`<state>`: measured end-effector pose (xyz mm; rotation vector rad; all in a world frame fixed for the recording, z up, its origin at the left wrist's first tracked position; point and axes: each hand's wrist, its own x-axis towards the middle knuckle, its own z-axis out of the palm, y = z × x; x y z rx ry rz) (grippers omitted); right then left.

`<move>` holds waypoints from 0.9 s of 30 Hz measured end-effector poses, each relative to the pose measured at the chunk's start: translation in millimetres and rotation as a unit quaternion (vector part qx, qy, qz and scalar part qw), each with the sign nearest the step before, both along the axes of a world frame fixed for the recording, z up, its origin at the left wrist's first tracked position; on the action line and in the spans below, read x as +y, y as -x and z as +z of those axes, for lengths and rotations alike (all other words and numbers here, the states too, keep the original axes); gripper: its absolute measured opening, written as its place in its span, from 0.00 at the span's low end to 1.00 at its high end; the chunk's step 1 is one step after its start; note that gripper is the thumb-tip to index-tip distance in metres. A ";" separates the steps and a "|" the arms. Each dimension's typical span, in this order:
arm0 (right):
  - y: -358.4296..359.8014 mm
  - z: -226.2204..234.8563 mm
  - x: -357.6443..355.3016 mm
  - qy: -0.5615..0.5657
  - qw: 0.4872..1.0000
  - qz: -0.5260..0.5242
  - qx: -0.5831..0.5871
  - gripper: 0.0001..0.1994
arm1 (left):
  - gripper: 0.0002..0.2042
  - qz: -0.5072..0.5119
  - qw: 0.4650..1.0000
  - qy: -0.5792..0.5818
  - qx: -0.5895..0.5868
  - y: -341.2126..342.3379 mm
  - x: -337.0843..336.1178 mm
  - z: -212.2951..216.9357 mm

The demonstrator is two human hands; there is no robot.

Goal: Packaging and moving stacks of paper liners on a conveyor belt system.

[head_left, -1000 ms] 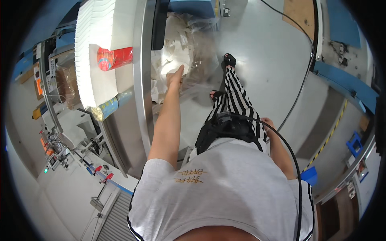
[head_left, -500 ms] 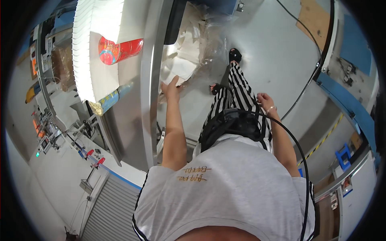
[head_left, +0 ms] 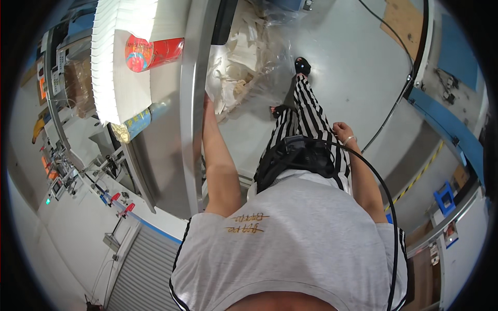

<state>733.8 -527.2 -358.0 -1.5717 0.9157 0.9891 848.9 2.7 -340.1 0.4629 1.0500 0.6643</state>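
Note:
My left arm reaches forward beside the upright metal frame post (head_left: pixel 193 103). Only the wrist end of my left hand (head_left: pixel 208 102) shows. Its fingers are hidden by the post, so their grip cannot be made out. Just beyond it a white sheet (head_left: pixel 216 72) stands against a clear plastic bag (head_left: pixel 277 62) full of crumpled off-white scraps (head_left: pixel 244 49); whether the hand touches the sheet is hidden. My right hand (head_left: pixel 343 132) hangs beside my right thigh, fingers loosely curled, with nothing visible in them.
Left of the post, a tall white pleated stack (head_left: pixel 106 78) carries a red wrapped roll (head_left: pixel 155 53) and a blue-and-yellow wrapped roll (head_left: pixel 136 125). A black cable (head_left: pixel 386 189) runs from my waist pack (head_left: pixel 298 160). Machine parts (head_left: pixel 116 168) stand left; a blue stool (head_left: pixel 444 198) is at right.
My left hand has moved left and slightly forward, passing behind the post. The white sheet near it has shifted left too, showing more scraps in the bag. My right hand stays by my thigh.

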 end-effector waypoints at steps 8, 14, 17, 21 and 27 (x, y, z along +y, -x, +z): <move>10.2 -10.9 -0.2 0.021 0.999 0.036 -0.025 0.09 | 0.08 -0.150 0.923 0.177 0.305 29.6 -21.3 -43.1; 11.3 -6.9 1.8 0.023 0.999 0.033 -0.024 0.09 | 0.19 -0.259 0.805 -0.119 0.521 -11.5 -80.9 62.0; 8.7 -4.0 4.0 0.020 1.000 0.015 -0.009 0.09 | 0.28 -0.317 0.801 -0.203 0.466 9.9 -56.9 37.8; 9.1 4.2 6.2 0.004 1.000 0.003 -0.008 0.09 | 0.33 -0.487 0.752 -0.188 0.402 25.1 -38.6 0.1; 10.2 9.3 2.2 0.022 1.000 0.004 0.012 0.10 | 0.24 -0.675 0.658 -0.133 0.306 0.3 -61.9 0.8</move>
